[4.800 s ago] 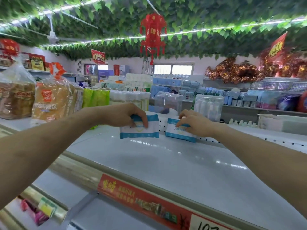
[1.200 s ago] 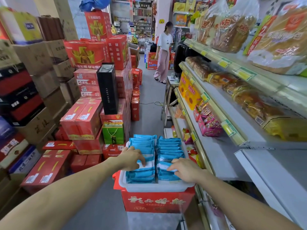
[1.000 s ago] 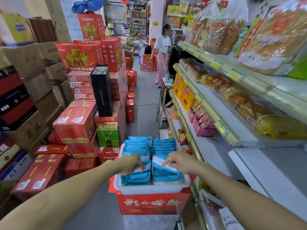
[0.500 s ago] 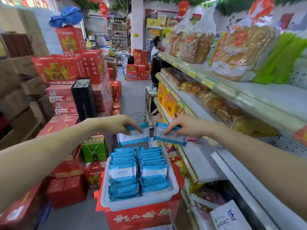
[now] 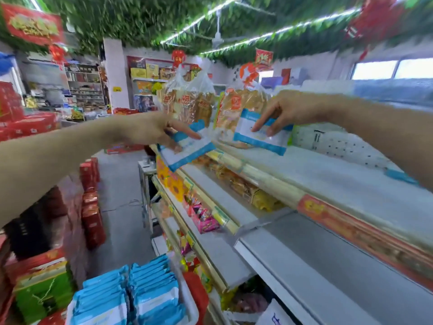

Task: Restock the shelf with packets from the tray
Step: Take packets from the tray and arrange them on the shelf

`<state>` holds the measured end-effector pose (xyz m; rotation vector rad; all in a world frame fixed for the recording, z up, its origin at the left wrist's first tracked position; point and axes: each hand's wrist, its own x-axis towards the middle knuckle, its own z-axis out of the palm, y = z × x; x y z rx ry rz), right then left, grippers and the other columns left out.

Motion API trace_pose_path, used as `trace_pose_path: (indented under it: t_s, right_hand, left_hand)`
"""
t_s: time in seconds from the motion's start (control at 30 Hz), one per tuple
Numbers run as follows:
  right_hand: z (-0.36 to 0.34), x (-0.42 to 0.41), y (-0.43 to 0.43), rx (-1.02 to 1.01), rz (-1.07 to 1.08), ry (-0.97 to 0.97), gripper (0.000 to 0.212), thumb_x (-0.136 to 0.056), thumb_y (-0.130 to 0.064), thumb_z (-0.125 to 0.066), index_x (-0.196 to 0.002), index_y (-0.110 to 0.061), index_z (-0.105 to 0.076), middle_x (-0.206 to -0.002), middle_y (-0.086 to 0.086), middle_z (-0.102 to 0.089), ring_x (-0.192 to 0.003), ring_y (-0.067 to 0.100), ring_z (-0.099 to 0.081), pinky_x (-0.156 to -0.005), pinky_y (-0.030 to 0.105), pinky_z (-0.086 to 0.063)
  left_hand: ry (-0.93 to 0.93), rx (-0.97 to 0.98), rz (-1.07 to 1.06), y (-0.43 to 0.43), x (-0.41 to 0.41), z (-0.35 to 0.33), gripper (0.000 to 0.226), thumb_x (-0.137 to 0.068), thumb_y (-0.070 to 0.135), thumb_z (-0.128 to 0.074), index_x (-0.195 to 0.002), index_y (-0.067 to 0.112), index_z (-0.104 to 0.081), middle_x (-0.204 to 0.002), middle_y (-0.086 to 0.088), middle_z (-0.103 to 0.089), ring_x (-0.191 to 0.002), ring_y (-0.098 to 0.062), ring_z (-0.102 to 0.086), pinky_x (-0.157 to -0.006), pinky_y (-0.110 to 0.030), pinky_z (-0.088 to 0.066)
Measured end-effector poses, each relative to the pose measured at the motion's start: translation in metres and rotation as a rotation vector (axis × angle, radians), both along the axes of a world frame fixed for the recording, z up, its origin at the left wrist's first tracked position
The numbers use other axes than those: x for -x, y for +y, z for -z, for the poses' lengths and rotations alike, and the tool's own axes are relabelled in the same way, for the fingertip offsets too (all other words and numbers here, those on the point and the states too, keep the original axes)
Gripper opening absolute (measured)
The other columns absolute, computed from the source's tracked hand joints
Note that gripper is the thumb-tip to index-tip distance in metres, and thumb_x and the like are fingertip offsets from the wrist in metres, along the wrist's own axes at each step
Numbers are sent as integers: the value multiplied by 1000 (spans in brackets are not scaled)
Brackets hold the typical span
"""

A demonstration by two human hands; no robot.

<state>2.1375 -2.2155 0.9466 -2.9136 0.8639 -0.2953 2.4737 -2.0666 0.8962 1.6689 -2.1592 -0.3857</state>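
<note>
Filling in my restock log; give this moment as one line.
left hand: holds blue-and-white plastic packet | right hand: holds second blue-and-white plastic packet near white top shelf | neither placed yet

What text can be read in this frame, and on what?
No text is readable; the whole frame is motion-blurred.
left packet, right packet: print blurred.
bread bags: red labels blurred.
shelf edge strip: blurred.
hanging red sign: blurred.

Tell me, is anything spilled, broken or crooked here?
Nothing looks spilled or broken. The left hand and right hand hold the left packet and right packet tilted, only because they are mid-air near the top shelf. The tray holds stacked packets in neat rows. The picture is blurry.
</note>
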Motion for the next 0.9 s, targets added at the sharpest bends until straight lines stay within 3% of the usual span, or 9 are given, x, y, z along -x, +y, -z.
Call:
trace_pose_path:
  t_s: [0.1, 0.2, 0.27, 0.33, 0.4, 0.53, 0.6, 0.8, 0.9]
  right_hand:
    - [-10, 60, -9, 7, 123, 24, 29, -81, -27, -87, -101, -47, -81, -71, -5, -51, -64, 7, -42, -65, 32, -33]
    - [-6, 121, -16, -19, 242, 67, 32, -81, -23, -86, -100, -49, -80, -73, -19, -65, -66, 1, -50, -69, 29, -40]
    - [2, 160, -24, -39, 321, 88, 35, -83, -19, -85, -97, -50, -80, -70, -22, -63, -67, 1, -51, -69, 26, -39]
    - [11, 195, -30, -17, 385, 145, 41, -83, -20, -84, -90, -60, -76, -72, -21, -64, -69, 4, -52, -67, 24, -39]
    - [19, 226, -36, -11, 444, 184, 45, -84, -22, -83, -90, -65, -73, -87, -14, -71, -78, 8, -59, -78, 28, -45]
    - [26, 273, -31, -58, 532, 215, 35, -89, -22, -79, -99, -55, -76, -115, -15, -70, -101, 10, -62, -102, 31, -44]
    - [27, 290, -27, -70, 564, 209, 35, -90, -22, -79, -98, -56, -76, -111, -23, -68, -98, 5, -60, -97, 29, -43]
    - [41, 323, -22, -79, 588, 173, 31, -92, -17, -78, -109, -43, -78, -81, -35, -62, -77, -7, -56, -72, 14, -37]
    - [50, 330, -25, -66, 587, 122, 31, -93, -17, -77, -112, -40, -78, -92, -30, -63, -80, -3, -57, -72, 14, -39]
  left_hand:
    - [-55, 24, 105, -25, 37, -18, 47, -97, 9, -70, -131, 42, -69, -67, 26, -60, -67, -19, -52, -62, -34, -43]
    - [-85, 49, 190, -43, 85, -31, 44, -99, 4, -65, -127, 37, -70, -74, 29, -67, -59, -2, -59, -56, -14, -46]
    - [-119, 66, 236, -56, 115, -36, 45, -98, 2, -66, -127, 35, -71, -83, 32, -70, -69, 5, -63, -62, -10, -45]
    - [-123, 39, 274, -74, 141, -38, 48, -97, 7, -69, -128, 43, -71, -110, 28, -72, -93, 1, -66, -74, -12, -46]
    - [-124, 29, 318, -89, 165, -40, 50, -97, 11, -71, -123, 53, -70, -124, 27, -67, -100, 3, -64, -78, -13, -45]
    - [-115, 42, 399, -115, 211, -42, 49, -97, 13, -71, -119, 57, -70, -117, 25, -69, -97, -4, -66, -84, -22, -53]
    - [-99, 19, 442, -124, 231, -42, 48, -97, 12, -70, -119, 55, -72, -119, 22, -70, -98, -6, -67, -88, -26, -56]
    - [-93, 6, 502, -144, 281, -36, 46, -98, 10, -69, -121, 49, -73, -120, 15, -68, -91, -5, -66, -79, -18, -56]
    - [-101, -11, 519, -154, 300, -32, 47, -98, 7, -68, -123, 46, -73, -116, 20, -67, -86, 6, -64, -73, -7, -49]
